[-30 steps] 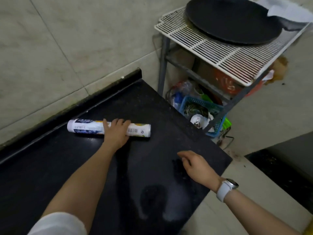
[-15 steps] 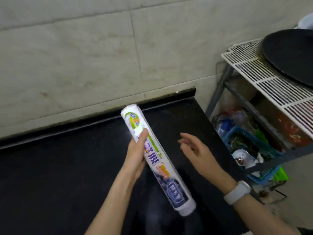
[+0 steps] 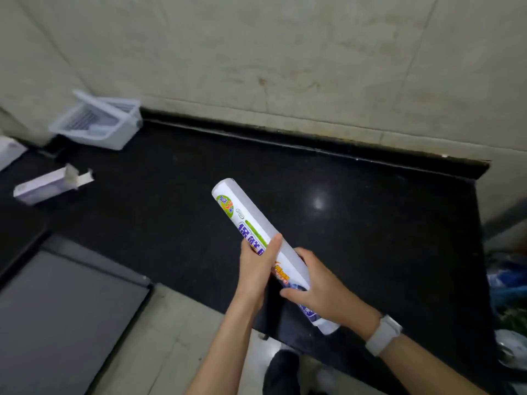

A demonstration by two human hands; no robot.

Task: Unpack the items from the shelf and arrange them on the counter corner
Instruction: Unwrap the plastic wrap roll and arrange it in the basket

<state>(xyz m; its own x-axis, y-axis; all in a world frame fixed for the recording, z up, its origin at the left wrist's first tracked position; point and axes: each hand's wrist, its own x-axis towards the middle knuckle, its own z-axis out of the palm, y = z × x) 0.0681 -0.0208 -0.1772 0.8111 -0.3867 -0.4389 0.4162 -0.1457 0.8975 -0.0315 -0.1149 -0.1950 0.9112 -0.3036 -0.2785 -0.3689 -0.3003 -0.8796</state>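
A long white roll of cling film [image 3: 245, 212] with green and blue print is held tilted above the black counter [image 3: 356, 223], its far end pointing up and left. My left hand [image 3: 258, 266] wraps around its middle. My right hand [image 3: 319, 292], with a white watch at the wrist, grips the lower part near the end closest to me. The shelf is almost out of view at the right edge.
A clear plastic box [image 3: 97, 124] leans against the wall at the counter's back left. A small open white carton [image 3: 48, 185] lies on the counter at the left. A grey appliance top [image 3: 62, 309] sits lower left. Bagged items [image 3: 507, 286] show at the right edge.
The roll went from lying on the counter under my left hand to being lifted. My right hand has now closed on its lower part. The view has swung left, away from the shelf.
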